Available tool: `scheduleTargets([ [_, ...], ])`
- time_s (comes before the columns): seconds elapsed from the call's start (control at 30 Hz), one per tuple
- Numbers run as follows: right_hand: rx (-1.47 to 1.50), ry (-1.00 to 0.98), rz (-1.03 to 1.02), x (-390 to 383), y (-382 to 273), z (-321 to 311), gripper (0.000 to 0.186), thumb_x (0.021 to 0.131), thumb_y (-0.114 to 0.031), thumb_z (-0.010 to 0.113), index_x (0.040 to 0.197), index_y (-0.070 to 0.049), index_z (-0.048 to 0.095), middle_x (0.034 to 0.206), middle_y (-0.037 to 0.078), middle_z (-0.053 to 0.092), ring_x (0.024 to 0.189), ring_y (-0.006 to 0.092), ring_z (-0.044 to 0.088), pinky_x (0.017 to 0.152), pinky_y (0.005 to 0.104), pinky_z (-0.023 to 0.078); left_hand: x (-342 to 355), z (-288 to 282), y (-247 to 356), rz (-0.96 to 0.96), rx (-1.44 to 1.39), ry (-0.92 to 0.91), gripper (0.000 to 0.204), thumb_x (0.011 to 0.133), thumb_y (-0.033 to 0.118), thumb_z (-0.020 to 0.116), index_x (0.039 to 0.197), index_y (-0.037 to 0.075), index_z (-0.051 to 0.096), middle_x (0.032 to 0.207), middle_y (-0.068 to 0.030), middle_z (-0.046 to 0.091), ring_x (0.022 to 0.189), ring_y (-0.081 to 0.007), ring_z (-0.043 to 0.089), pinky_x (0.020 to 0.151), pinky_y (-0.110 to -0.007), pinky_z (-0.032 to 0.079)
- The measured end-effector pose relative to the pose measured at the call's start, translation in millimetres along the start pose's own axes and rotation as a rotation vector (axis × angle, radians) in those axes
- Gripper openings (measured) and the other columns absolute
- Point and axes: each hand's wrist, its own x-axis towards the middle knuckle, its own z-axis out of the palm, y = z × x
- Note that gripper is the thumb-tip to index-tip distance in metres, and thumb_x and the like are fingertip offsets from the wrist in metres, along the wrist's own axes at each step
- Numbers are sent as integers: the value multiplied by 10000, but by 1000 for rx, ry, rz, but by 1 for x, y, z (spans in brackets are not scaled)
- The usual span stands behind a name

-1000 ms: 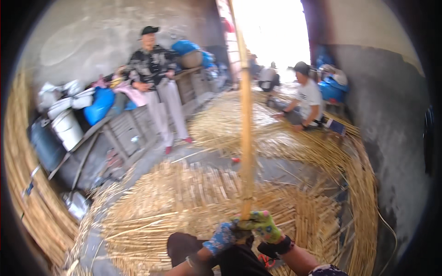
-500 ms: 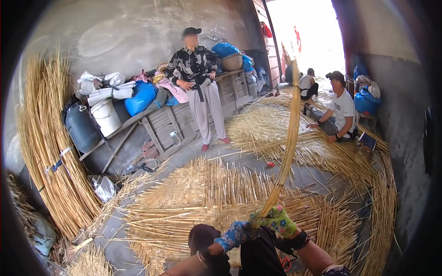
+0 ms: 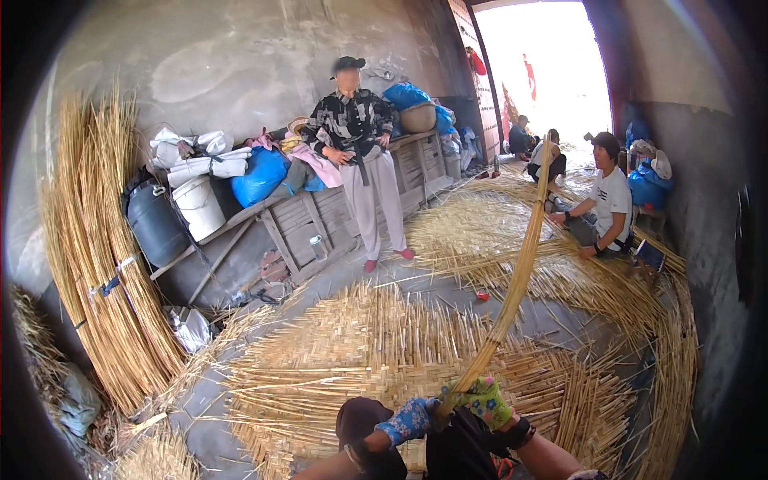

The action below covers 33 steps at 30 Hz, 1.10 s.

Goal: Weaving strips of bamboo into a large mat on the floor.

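A long bundle of flat yellow reed strips [image 3: 516, 296] rises from my lap, leaning away and to the right. Its lower end sits in my two gloved hands. My left hand [image 3: 410, 419], in a blue flowered glove, is closed around the bottom of the bundle. Just above and beside it, my right hand [image 3: 485, 402] grips the strips in a green flowered glove. Beyond my knees spreads a partly woven reed mat [image 3: 352, 328], with loose strip ends sticking out along its edges.
Tall reed bundles [image 3: 104, 256] lean on the left wall. A person in a patterned shirt [image 3: 360, 128] stands by a wooden bench [image 3: 288, 220] loaded with bags and buckets. Another person [image 3: 610, 204] sits at a second mat [image 3: 456, 228] on the right, with others near the doorway.
The reed bundle leans further to the right, its lower end nearer my lap. My view has shifted slightly left, and both hands keep hold of the strips.
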Motion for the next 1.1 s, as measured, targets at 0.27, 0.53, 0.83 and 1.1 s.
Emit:
scheduleTargets([
  [0.27, -27, 101, 44, 1, -12, 17, 557, 819, -416, 439, 1104, 63, 445, 1118, 180, 492, 1041, 284, 478, 899, 351, 391, 0, -2, 2, -85, -14, -27, 281, 693, 199, 641, 934, 68, 580, 665, -76, 596, 582, -125, 569, 518, -271, 452],
  [0.53, 44, -220, -55, 11, 12, -25, 563, 728, -207, 626, 1187, -11, 366, 1179, 176, 441, 1112, 290, 421, 946, 380, 343, 3, -6, 9, -103, -8, -40, 267, 712, 179, 637, 949, 67, 586, 693, -49, 605, 598, -107, 565, 523, -246, 449],
  [0.83, 261, -29, 142, 37, -22, 5, 448, 843, -306, 428, 1085, 70, 463, 1084, 193, 513, 995, 267, 513, 861, 337, 413, -4, -29, 21, -183, -502, -78, 386, 739, 182, 638, 1088, 65, 521, 920, -57, 591, 834, -133, 546, 736, -270, 442],
  [1.1, 225, -46, 173, 91, -158, -79, 425, 813, -391, 472, 1039, -32, 455, 1065, 169, 493, 995, 287, 489, 759, 384, 454, -181, -250, 160, -356, 498, 600, 537, 656, 71, 691, 1154, 73, 489, 1122, -91, 524, 986, -159, 507, 807, -261, 434],
])
